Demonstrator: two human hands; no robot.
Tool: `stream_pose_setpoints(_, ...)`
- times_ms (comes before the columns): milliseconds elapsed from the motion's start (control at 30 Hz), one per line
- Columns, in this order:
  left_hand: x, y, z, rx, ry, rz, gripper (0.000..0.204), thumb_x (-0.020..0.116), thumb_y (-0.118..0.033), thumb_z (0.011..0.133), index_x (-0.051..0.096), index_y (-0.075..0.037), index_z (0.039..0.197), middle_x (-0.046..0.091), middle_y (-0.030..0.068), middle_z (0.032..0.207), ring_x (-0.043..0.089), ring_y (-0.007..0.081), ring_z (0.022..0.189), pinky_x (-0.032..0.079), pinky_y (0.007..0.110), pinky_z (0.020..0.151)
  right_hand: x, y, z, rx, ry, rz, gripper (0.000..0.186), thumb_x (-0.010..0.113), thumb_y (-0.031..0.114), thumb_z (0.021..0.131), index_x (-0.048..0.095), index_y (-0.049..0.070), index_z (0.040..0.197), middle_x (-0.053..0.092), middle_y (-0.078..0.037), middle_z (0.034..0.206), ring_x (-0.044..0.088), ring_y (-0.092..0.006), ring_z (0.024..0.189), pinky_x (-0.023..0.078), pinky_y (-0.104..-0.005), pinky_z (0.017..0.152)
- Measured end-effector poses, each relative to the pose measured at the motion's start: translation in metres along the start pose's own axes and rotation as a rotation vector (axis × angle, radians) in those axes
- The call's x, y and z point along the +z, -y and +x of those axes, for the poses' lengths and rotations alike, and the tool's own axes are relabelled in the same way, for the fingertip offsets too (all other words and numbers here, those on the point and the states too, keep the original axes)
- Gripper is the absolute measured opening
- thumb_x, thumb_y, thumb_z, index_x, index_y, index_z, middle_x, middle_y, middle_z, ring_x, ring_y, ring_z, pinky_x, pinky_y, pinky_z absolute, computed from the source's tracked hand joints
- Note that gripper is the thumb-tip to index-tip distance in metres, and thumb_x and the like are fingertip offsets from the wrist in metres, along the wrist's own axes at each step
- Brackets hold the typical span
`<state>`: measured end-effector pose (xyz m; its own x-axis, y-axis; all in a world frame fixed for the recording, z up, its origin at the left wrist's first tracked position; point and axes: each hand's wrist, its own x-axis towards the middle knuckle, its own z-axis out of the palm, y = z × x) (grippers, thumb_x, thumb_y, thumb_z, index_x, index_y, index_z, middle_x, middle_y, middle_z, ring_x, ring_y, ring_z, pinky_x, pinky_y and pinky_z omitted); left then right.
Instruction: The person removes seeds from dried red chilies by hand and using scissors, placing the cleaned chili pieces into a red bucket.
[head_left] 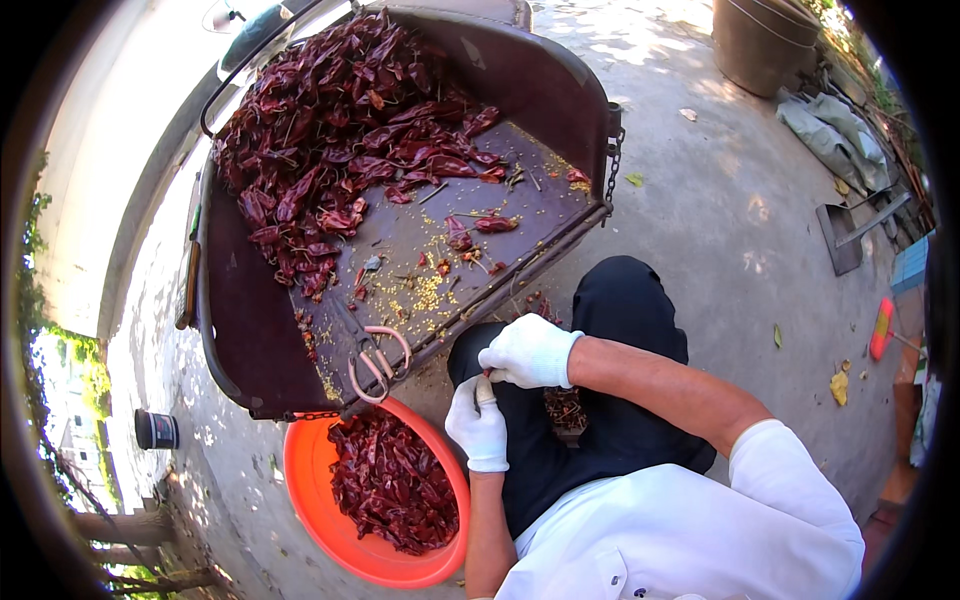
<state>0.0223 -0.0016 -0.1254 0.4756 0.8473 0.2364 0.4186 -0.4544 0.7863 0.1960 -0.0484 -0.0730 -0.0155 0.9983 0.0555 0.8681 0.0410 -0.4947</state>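
Concrete [700, 200] below half-hidden red scrap [487, 373].

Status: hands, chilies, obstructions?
Left hand, right hand meet, small red piece between. Chilies heaped in cart and orange basin. Scissors at cart edge, clear of hands.

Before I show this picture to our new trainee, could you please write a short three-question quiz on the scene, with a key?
1. Fill in the missing word: the orange basin holds a heap of dried red ____.

2. True or false: the left hand and the right hand, both gloved, are close together.

3. Where do the scissors lie?
a) inside the basin
b) on the ground
c) on the dark cart, by its near edge

Key:
1. peppers
2. True; their fingertips are side by side or touching.
3. c
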Motion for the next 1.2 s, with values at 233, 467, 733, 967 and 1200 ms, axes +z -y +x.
stream_pose_setpoints(233,-0.018,-0.028,0.014,-0.299,0.030,-0.407,0.021,0.062,-0.022,0.099,0.068,-0.003,0.092,0.059,-0.0009,0.067,0.048,0.0038,0.056,0.038,0.020,0.050,-0.009,0.002,0.002,0.009,-0.183,0.270,0.014,0.069,0.025,0.083,0.072,0.014,0.090,0.069,-0.014,0.078,0.068,-0.0351,0.074,0.054,-0.0448,0.068)
stream_pose_setpoints(467,-0.026,-0.056,0.035,-0.372,-0.060,-0.856,0.022,0.060,-0.023,0.100,0.065,-0.001,0.096,0.062,0.0021,0.071,0.052,0.0078,0.057,0.040,0.021,0.051,-0.018,0.003,0.010,0.205,-0.131,1.251,0.019,0.063,0.018,0.098,0.069,0.001,0.101,0.069,-0.003,0.090,0.066,-0.0096,0.077,0.055,-0.0259,0.073)
stream_pose_setpoints(733,-0.037,-0.056,0.045,-0.383,-0.140,-0.839,0.023,0.057,-0.022,0.102,0.064,-0.001,0.096,0.061,0.0020,0.073,0.053,0.0082,0.060,0.043,0.022,0.056,-0.024,0.001,0.008,0.365,-0.070,1.455,0.025,0.059,0.026,0.101,0.066,0.003,0.106,0.069,-0.005,0.092,0.065,-0.0107,0.074,0.056,-0.0271,0.071)
stream_pose_setpoints(967,-0.038,-0.059,0.041,-0.283,-0.090,-0.571,0.021,0.063,-0.011,0.097,0.068,0.003,0.112,0.067,0.0046,0.080,0.058,0.0082,0.064,0.047,0.021,0.059,-0.029,0.007,0.008,0.417,-0.021,1.402,0.038,0.057,0.043,0.100,0.065,0.006,0.100,0.066,-0.003,0.087,0.060,-0.0087,0.066,0.052,-0.0245,0.060)
stream_pose_setpoints(1200,-0.040,-0.063,0.038,0.086,-0.169,0.047,0.015,0.070,-0.008,0.089,0.072,0.001,0.101,0.073,0.0144,0.086,0.072,0.0247,0.075,0.055,0.034,0.069,-0.038,0.026,0.009,0.450,0.039,1.097,0.039,0.065,0.044,0.093,0.065,0.005,0.096,0.064,-0.001,0.079,0.059,-0.0088,0.062,0.045,-0.0244,0.051)
